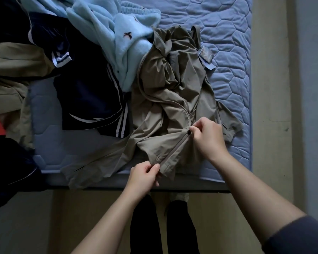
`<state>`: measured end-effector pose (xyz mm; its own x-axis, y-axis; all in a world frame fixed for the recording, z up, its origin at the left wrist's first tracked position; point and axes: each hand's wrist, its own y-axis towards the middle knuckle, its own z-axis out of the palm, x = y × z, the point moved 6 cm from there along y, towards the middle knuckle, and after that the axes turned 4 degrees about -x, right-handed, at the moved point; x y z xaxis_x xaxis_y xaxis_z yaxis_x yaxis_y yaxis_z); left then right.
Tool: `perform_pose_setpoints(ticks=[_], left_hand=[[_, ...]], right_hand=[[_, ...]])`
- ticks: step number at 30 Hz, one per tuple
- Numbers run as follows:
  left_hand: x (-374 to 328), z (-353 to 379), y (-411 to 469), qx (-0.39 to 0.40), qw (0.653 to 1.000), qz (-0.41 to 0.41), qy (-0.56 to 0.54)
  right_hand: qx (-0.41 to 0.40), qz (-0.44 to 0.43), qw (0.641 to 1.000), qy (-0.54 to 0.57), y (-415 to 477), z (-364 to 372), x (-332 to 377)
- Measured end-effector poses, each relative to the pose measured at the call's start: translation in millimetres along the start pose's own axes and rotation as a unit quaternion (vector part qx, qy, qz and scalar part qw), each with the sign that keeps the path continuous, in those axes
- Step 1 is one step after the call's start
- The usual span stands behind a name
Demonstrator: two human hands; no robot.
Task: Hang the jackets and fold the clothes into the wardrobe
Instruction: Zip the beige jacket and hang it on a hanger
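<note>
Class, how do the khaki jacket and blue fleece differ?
The jacket is thin, smooth khaki; the fleece is fluffy pale blue. The left hand and right hand pinch the jacket's zip; the fleece lies untouched. The jacket bears a tag; the fleece, small dark motifs. Both lie crumpled on the mattress.

Dim, bluish, diffuse indoor light; soft shadows; wide-angle bowing and slight softness toward the edges.

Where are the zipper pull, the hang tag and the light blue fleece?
zipper pull (189, 132): head view, the dark slider.
hang tag (206, 56): head view, middle of the card.
light blue fleece (134, 46): head view, below its dark motif.
</note>
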<state>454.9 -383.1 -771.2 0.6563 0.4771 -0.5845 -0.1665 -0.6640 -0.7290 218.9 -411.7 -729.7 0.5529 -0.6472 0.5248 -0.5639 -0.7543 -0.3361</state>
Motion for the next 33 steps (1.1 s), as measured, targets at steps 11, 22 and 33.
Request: perform_pose_setpoints(ticks=[11, 22, 33], left_hand=[[-2, -9, 14, -0.005, 0.999, -0.04, 0.027], [-3, -35, 43, 0.054, 0.962, -0.171, 0.208], [-163, -7, 60, -0.08, 0.929, 0.214, 0.293]], right_hand=[[-0.028, -0.025, 0.999, -0.002, 10, -1, 16], [-0.043, -0.057, 0.997, -0.012, 31, -15, 38], [-0.033, -0.084, 0.996, 0.014, 41, -29, 55]])
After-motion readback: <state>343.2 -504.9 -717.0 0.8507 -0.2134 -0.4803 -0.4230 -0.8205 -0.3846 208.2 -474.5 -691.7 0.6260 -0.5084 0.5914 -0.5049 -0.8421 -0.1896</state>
